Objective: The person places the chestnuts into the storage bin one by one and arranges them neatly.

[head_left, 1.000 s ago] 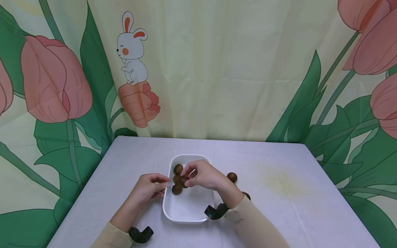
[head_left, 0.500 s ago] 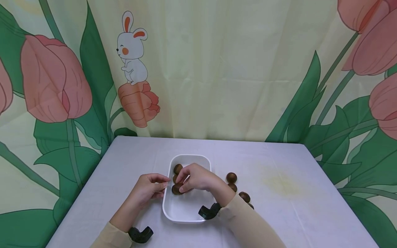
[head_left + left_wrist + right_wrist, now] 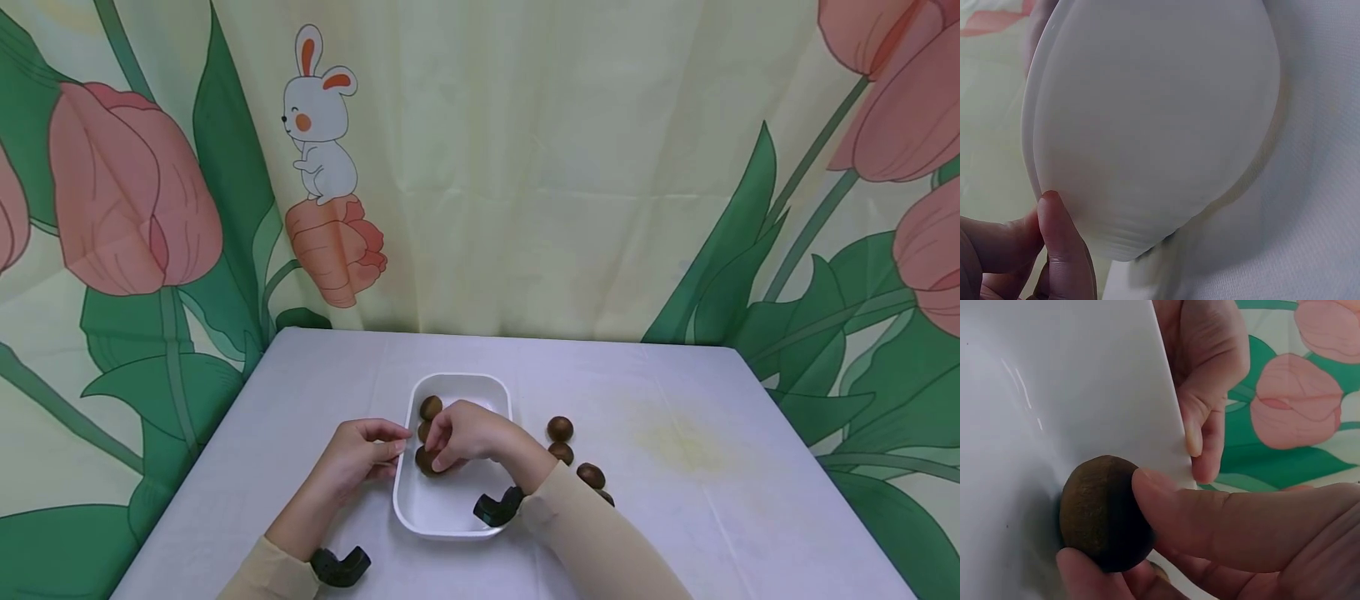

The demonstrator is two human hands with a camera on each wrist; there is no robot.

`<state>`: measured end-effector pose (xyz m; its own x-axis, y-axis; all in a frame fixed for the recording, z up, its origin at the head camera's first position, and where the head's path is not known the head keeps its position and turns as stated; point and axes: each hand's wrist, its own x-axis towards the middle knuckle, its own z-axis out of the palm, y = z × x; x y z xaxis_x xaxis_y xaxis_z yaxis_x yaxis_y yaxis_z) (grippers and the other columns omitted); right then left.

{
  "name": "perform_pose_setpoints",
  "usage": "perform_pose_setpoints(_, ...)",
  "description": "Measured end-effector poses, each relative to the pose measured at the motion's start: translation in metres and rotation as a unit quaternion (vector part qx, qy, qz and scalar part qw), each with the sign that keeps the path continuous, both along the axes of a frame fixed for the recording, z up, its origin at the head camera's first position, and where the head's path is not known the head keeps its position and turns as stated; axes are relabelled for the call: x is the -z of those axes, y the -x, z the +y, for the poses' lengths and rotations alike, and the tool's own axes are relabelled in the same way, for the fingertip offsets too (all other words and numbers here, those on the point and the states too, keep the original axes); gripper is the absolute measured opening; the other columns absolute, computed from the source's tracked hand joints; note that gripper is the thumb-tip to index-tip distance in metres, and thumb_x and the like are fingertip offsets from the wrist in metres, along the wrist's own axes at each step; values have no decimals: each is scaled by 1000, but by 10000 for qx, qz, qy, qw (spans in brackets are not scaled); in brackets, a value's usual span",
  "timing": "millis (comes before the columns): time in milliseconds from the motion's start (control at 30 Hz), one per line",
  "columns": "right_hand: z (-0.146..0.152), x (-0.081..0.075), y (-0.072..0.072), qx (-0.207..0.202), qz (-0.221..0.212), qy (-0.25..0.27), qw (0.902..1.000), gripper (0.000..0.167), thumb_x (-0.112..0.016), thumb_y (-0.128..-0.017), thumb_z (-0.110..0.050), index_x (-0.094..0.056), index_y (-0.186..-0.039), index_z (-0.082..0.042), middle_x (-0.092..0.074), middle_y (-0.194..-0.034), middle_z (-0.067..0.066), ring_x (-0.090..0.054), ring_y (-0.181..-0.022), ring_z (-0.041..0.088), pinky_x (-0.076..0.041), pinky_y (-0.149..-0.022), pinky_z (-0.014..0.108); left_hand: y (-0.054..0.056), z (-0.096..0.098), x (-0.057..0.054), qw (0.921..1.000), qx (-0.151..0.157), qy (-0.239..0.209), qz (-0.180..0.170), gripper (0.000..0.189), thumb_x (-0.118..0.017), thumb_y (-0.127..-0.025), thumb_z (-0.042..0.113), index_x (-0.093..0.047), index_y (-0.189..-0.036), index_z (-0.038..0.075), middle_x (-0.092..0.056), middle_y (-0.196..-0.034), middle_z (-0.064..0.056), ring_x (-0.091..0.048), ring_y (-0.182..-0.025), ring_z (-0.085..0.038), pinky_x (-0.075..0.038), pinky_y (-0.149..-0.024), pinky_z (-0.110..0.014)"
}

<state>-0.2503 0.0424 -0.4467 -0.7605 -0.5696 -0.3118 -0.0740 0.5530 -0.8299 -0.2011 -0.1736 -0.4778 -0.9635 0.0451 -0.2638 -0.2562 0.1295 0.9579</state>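
Observation:
A white tray (image 3: 450, 510) lies on the table, and my left hand (image 3: 366, 454) pinches its left rim. The left wrist view shows the thumb (image 3: 1060, 234) against the tray's outer wall (image 3: 1154, 125). Inside the tray my right hand (image 3: 476, 435) pinches a brown chestnut (image 3: 1088, 509) between thumb and fingers, low by the left wall. Beyond it, along that same wall, sit a chestnut (image 3: 431, 407) at the far end and another (image 3: 423, 431) partly covered by the right fingers. Whatever lies under the right palm is hidden.
Right of the tray, several chestnuts (image 3: 559, 429) lie on the white cloth in a slanting row, the nearest partly behind the right sleeve (image 3: 600, 537). A printed curtain (image 3: 525, 167) hangs behind the table's far edge.
My right hand has shifted left and slightly nearer in the tray, from beside the middle chestnut to the nearest one. More chestnuts show on the table beside the right arm. The left hand stays put.

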Motion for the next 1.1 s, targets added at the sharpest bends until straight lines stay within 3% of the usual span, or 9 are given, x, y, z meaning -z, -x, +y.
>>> perform_pose_setpoints(333, -2, 2, 0, -163, -10, -340, 9993, 22, -87, -76, 12, -78, -87, -5, -64, -72, -1, -61, -66, 11, -54, -56, 22, 0, 1, -1, 9999, -38, -96, -48, 23, -78, -94, 0, -78, -116, -5, -78, -91, -9, -69, -63, -13, -61, -58, -25)
perform_pose_setpoints(600, -5, 3, 1, -456, 463, -701, 9954, 23, -90, -75, 8, -78, -88, -7, -66, -72, -4, -59, -68, 9, -47, -59, 19, 0, 0, -2, 9999, -39, -108, -57, 24, -77, -94, -1, -77, -117, -6, -78, -91, -8, -69, -64, -12, -60, -58, -24)
perform_pose_setpoints(867, -5, 6, 0, -311, 531, -939, 9937, 23, -94, -76, -1, -74, -81, -11, -66, -71, -4, -62, -63, 9, -50, -58, 20, 2, 0, -1, 9999, -11, -146, -32, 24, -77, -94, -2, -77, -117, -7, -78, -89, -8, -68, -63, -11, -60, -58, -23)
perform_pose_setpoints(1100, -5, 6, -3, 111, -73, -778, 9969, 26, -92, -79, 0, -68, -81, -9, -67, -79, 4, -71, -57, 19, -63, -57, 31, 1, 1, -1, 9999, -8, -167, -24, 23, -77, -94, -2, -77, -116, -7, -78, -90, -9, -69, -63, -11, -60, -59, -23)
